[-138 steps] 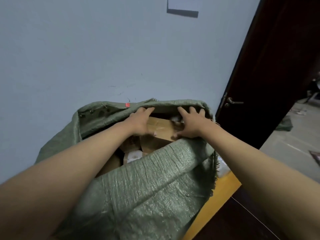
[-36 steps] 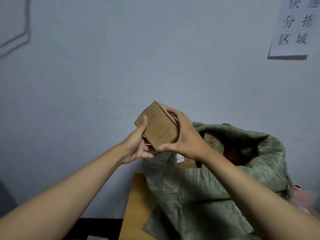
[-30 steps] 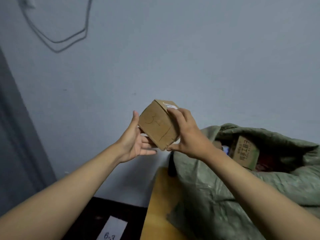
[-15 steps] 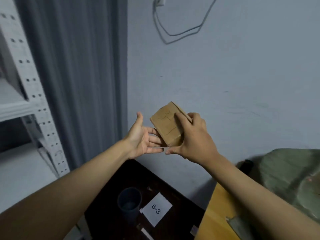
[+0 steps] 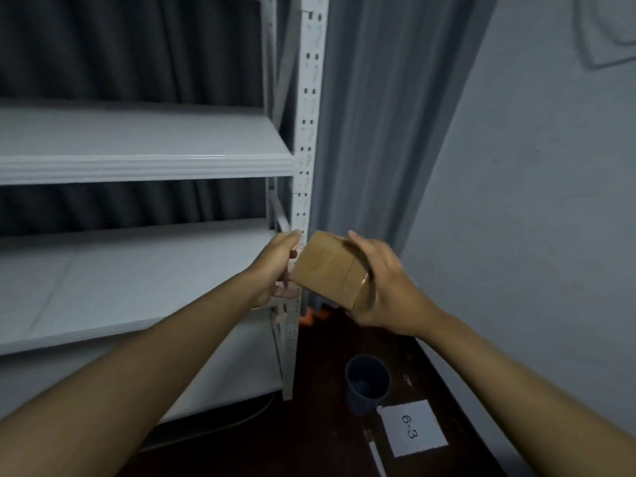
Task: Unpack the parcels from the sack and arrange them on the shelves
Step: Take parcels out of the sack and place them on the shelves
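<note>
Matt cardboard parcel (image 5: 328, 270); glossy, probably metal, shelves (image 5: 144, 160).

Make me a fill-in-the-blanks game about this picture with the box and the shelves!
1. The right hand grips a brown ____ box.
2. The paper sheet on the floor reads ____.
3. Beside that sheet stands a dark ____.
4. The white shelf lies to the ____ of the box.

Missing words: cardboard; 6-3; cup; left
</note>
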